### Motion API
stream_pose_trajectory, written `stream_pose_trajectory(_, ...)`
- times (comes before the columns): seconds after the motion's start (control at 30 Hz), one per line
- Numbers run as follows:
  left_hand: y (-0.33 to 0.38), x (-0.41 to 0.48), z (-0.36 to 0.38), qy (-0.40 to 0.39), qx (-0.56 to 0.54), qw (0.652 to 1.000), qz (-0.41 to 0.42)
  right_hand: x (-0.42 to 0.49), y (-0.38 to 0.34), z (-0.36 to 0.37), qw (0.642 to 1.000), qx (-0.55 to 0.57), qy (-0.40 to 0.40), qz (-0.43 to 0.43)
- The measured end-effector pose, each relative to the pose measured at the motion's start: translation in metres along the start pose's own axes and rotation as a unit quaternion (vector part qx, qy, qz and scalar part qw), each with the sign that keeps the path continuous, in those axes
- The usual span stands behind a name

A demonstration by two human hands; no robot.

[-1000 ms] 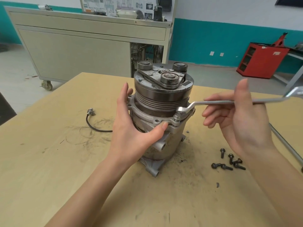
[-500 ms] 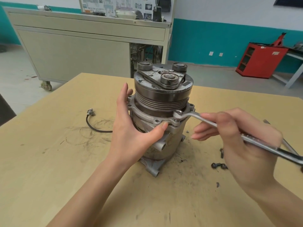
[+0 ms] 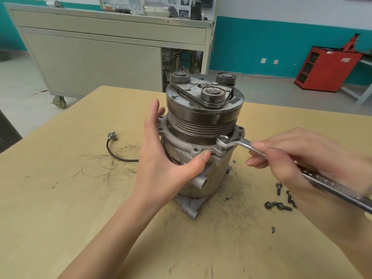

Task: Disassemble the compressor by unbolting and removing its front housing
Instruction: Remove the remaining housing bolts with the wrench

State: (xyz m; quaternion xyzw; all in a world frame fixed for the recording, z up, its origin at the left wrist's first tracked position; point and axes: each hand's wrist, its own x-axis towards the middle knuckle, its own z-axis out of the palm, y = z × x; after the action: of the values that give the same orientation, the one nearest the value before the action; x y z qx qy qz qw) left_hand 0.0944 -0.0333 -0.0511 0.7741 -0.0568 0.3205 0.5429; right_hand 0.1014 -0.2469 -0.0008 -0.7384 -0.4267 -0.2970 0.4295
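We see 1 grey metal cylindrical compressor (image 3: 201, 117) standing upright on the tan wooden counter (image 3: 60, 198), mid-counter toward the far edge, w/ 3 round hubs on its top plate. Our left hand (image 3: 161, 164) cups its left side, fingers straight, thumb pressed on the front housing flange (image 3: 181, 142). Our right hand (image 3: 302, 158) is curled round 1 silver ring wrench (image 3: 244, 143); the ring sits over 1 bolt head (image 3: 223, 140) on the flange's front-right lug. 4 dark loose bolts (image 3: 278, 189) lie by the right wrist, toward the right edge; any under the wrist we can't tell. 1 black cable w/ connector (image 3: 112, 152) lies left of the compressor.
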Motion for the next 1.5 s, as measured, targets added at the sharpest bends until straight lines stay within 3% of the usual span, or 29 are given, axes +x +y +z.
stream_pose_trajectory(0.1,-0.001,0.001,0.0,-0.001,-0.003,1.0,0.006,0.0,-0.005,0.007,1.0,-0.01,-0.011,-0.005)
stream_pose_trajectory(0.23,0.0,0.001,0.001,0.001,-0.001,1.0,0.004,-0.003,-0.008,0.015,0.992,0.065,0.01,0.108)
stream_pose_trajectory(0.37,0.0,0.001,0.001,0.002,0.001,1.0,0.0,-0.004,-0.006,0.012,0.993,0.083,-0.017,0.086)
stream_pose_trajectory(0.43,0.001,0.001,0.001,0.001,0.003,1.0,-0.002,-0.002,0.0,0.007,0.982,0.161,-0.012,0.102)
stream_pose_trajectory(0.5,0.003,0.0,0.001,0.001,0.005,1.0,-0.008,0.007,0.014,0.001,0.95,0.283,-0.032,0.13)
stream_pose_trajectory(0.67,0.007,0.0,0.001,-0.001,0.003,1.0,-0.016,0.051,0.062,0.013,0.772,0.532,-0.183,0.295)
stream_pose_trajectory(0.73,0.007,0.0,0.0,-0.002,0.002,1.0,-0.02,0.059,0.073,0.019,0.736,0.568,-0.199,0.31)
stream_pose_trajectory(0.83,0.009,-0.001,-0.001,-0.002,0.007,1.0,-0.024,0.056,0.076,0.018,0.759,0.554,-0.184,0.289)
stream_pose_trajectory(0.97,0.008,-0.001,-0.001,-0.005,0.005,1.0,-0.026,0.049,0.064,-0.002,0.824,0.476,-0.096,0.291)
stream_pose_trajectory(1.07,0.008,-0.002,-0.001,-0.002,0.007,1.0,-0.028,0.05,0.047,-0.022,0.882,0.404,-0.07,0.234)
stream_pose_trajectory(1.13,0.007,-0.001,0.0,0.0,0.013,1.0,-0.028,0.049,0.031,-0.026,0.927,0.314,-0.046,0.199)
stream_pose_trajectory(1.23,0.006,-0.002,0.0,0.005,0.016,1.0,-0.026,0.04,0.005,-0.008,0.987,0.061,-0.025,0.145)
stream_pose_trajectory(1.37,0.006,-0.002,0.001,0.008,0.009,1.0,-0.029,0.028,-0.02,0.02,0.983,-0.138,-0.065,0.097)
stream_pose_trajectory(1.5,0.005,-0.002,0.001,0.003,0.008,1.0,-0.03,0.032,-0.024,0.024,0.966,-0.225,-0.103,0.071)
